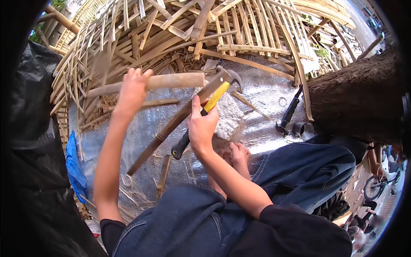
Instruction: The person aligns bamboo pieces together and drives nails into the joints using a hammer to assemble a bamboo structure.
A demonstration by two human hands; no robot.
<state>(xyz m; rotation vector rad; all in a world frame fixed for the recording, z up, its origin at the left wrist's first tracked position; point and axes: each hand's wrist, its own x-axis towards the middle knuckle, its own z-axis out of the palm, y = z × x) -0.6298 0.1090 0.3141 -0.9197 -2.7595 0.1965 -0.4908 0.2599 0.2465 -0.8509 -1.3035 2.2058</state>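
My right hand (203,128) is closed around a claw hammer (217,97) with a yellow and black handle, together with a long brown bamboo strip (160,135). The strip slants from lower left up to the hammer head. My left hand (134,88), slightly blurred, is raised at the left with its fingers closed. Whatever its fingertips hold cannot be made out. A thick, pale wooden length (177,80) passes behind that hand; whether the hand grips it is unclear. Below the hammer head sits a rough whitish stone block (229,118), close to my bare feet (236,155).
Stacked bamboo slats and lattice panels (252,25) fill the far side. A second hammer (292,107) and a metal can (303,129) lie by a tree trunk (351,98) at right. Black sheeting (36,150) hangs at left beside a blue tarp (75,169). Silvery sheeting (107,141) covers the ground.
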